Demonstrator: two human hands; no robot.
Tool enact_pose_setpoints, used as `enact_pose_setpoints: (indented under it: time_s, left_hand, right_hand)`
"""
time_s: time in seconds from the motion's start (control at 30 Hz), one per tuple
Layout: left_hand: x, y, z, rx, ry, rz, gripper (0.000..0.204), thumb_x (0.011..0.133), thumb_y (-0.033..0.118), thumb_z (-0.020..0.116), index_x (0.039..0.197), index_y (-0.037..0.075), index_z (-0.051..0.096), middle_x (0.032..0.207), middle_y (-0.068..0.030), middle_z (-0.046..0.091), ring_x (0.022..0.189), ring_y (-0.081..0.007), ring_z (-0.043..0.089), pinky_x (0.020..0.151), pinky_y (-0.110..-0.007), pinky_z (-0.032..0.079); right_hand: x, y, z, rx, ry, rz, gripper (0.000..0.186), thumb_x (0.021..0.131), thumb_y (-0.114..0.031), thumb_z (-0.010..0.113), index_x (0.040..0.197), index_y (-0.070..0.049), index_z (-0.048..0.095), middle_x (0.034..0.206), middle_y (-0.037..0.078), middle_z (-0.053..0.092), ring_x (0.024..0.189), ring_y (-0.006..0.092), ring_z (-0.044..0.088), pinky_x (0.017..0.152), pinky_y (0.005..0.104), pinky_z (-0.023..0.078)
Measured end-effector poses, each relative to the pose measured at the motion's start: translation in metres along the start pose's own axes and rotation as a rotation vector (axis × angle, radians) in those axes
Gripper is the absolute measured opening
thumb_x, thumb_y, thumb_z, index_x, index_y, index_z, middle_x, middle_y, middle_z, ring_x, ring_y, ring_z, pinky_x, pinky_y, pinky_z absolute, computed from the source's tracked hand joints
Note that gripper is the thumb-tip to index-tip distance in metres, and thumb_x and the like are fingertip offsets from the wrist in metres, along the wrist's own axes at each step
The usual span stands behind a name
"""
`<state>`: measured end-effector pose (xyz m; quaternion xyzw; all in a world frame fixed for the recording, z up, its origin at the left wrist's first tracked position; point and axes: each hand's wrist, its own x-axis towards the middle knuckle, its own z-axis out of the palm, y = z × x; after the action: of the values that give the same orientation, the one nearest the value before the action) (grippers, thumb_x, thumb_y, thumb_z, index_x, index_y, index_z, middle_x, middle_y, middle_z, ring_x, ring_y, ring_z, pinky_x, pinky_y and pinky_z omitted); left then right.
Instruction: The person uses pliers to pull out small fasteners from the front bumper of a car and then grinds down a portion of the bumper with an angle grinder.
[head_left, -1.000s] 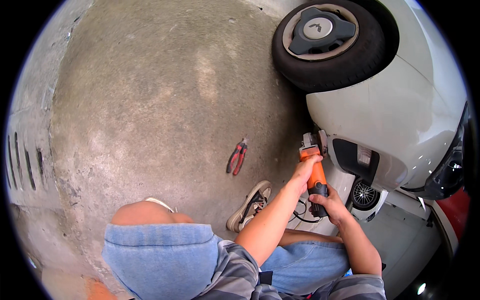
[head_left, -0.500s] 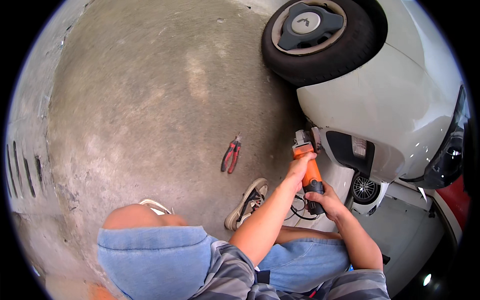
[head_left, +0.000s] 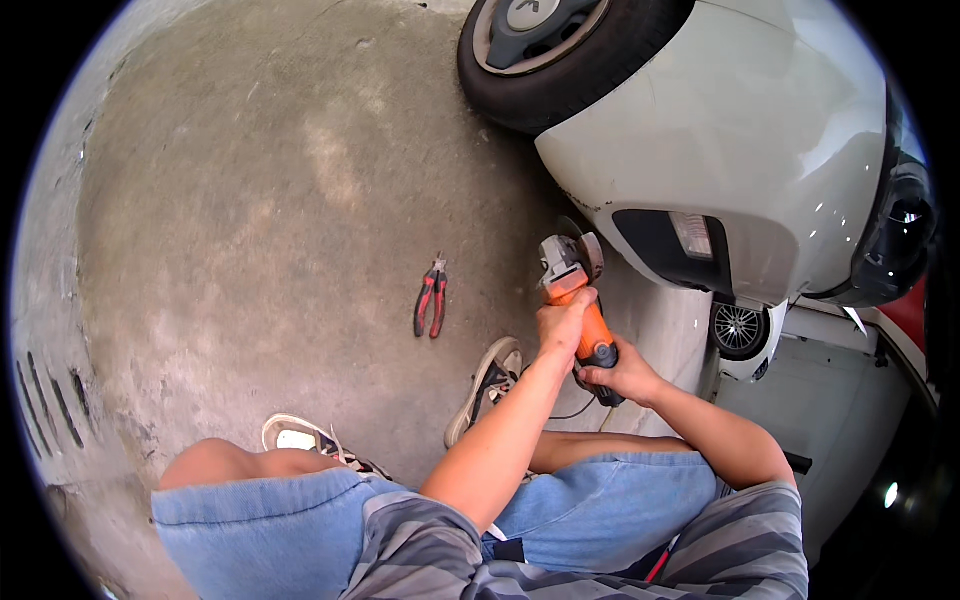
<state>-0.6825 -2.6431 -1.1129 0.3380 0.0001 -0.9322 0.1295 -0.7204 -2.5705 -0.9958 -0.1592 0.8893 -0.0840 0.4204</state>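
Observation:
An orange and black angle grinder is held in both of my hands, its grey head and disc guard pointing away from me. My left hand wraps round the front of the orange body, just behind the gear head. Round the black rear end closes my right hand. The grinder's disc is beside the lower edge of the white car bumper, apart from it as far as I can see. Red and black pliers lie on the concrete to the left of the grinder.
The car's front wheel stands at the top. A dark fog-lamp recess is set in the bumper. The grinder's black cord runs near my shoe. Another car's wheel shows at the right, and floor slots at the far left.
The view has shifted, so the car and floor sit further left. The grinder has drawn away from the bumper's lower edge, and its disc now shows. Both hands keep their hold.

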Motion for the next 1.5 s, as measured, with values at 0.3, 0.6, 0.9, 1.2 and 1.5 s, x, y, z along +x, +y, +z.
enact_pose_setpoints:
  time_s: [0.3, 0.6, 0.9, 1.2, 1.5]
  left_hand:
    - [0.02, -0.048, -0.027, 0.075, 0.029, 0.069, 0.032, 0.076, 0.025, 0.077, 0.093, 0.0, 0.067, 0.086, -0.0068, 0.066, 0.074, -0.0159, 0.061, 0.069, -0.032, 0.049]
    - [0.013, -0.037, -0.004, 0.055, -0.007, 0.073, 0.035, 0.076, 0.025, 0.076, 0.098, 0.0, 0.066, 0.09, -0.0072, 0.065, 0.078, -0.017, 0.062, 0.072, -0.033, 0.049]
    - [0.007, -0.032, 0.006, 0.083, -0.031, 0.044, 0.036, 0.075, 0.026, 0.076, 0.097, 0.0, 0.066, 0.089, -0.0077, 0.065, 0.076, -0.0177, 0.061, 0.07, -0.033, 0.049]
    - [-0.001, -0.028, 0.006, 0.067, 0.004, 0.077, 0.036, 0.075, 0.025, 0.077, 0.097, -0.001, 0.065, 0.089, -0.0091, 0.064, 0.077, -0.0181, 0.062, 0.071, -0.034, 0.049]
    - [0.011, -0.029, 0.012, 0.09, -0.005, 0.066, 0.036, 0.076, 0.026, 0.076, 0.096, -0.001, 0.065, 0.086, -0.0085, 0.064, 0.074, -0.0186, 0.061, 0.07, -0.034, 0.049]
  right_hand:
    - [0.013, 0.055, 0.021, -0.039, 0.056, -0.058, 0.059, 0.073, -0.015, 0.08, 0.121, 0.002, 0.05, 0.09, 0.007, 0.062, 0.074, 0.0131, 0.06, 0.068, 0.0289, 0.051]
    - [0.009, 0.052, 0.002, -0.071, 0.103, -0.135, 0.055, 0.073, -0.019, 0.08, 0.116, 0.002, 0.054, 0.092, 0.007, 0.063, 0.082, 0.0146, 0.059, 0.075, 0.0303, 0.05]
    - [-0.001, 0.051, 0.0, -0.027, 0.136, -0.118, 0.049, 0.075, -0.017, 0.079, 0.113, 0.002, 0.055, 0.086, 0.006, 0.064, 0.075, 0.0138, 0.06, 0.07, 0.0296, 0.05]
    - [-0.008, 0.034, 0.002, -0.016, 0.127, -0.186, 0.047, 0.075, -0.012, 0.078, 0.113, 0.001, 0.054, 0.081, 0.005, 0.064, 0.068, 0.0125, 0.061, 0.063, 0.0286, 0.05]
    - [0.002, 0.041, -0.005, 0.095, 0.078, -0.118, 0.051, 0.075, -0.013, 0.079, 0.116, 0.001, 0.052, 0.081, 0.004, 0.064, 0.069, 0.0132, 0.061, 0.064, 0.0285, 0.05]
